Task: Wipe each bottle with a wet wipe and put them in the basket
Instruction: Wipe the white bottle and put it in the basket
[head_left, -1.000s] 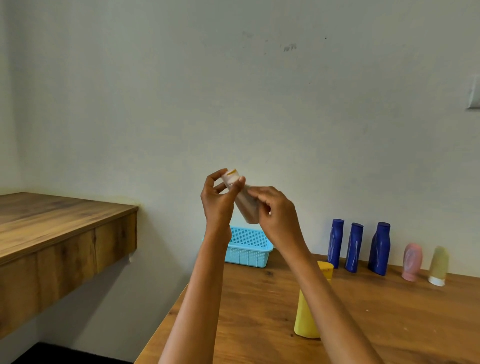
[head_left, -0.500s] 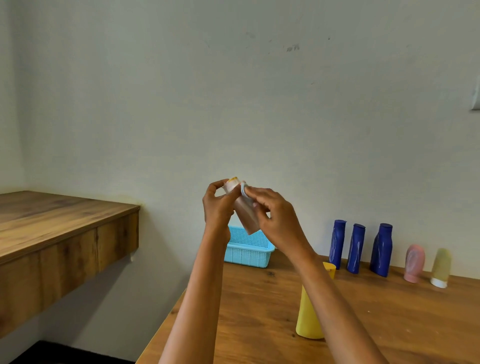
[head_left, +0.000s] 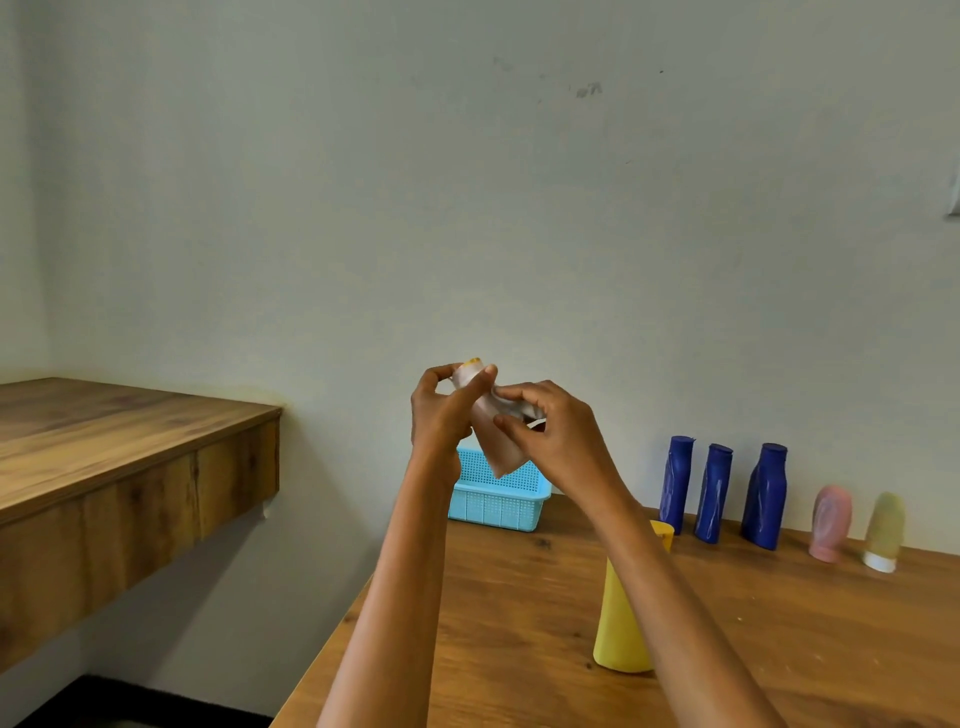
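Bottle held up in the air, above the near end of the table, tilted, cap end up-left. Body pale beige, smooth; a touch of yellow at the top. No label or writing readable on it. Left hand grips the cap end, thumb and fingers curled round it. Right hand pinches a white wipe against the bottle's side, fingers curled.

Basket just behind and below the hands: light blue plastic, rectangular, perforated mesh walls, on the table's far-left corner by the wall. Yellow bottle, smooth, tapered, stands upright under the right forearm. Along the wall, in a row: three dark blue bottles, glossy, slightly waisted; pink bottle and pale yellow-green bottle on its white cap. Labels too small to read.

Table wood-grain, brown. Second wooden counter at left, separate.
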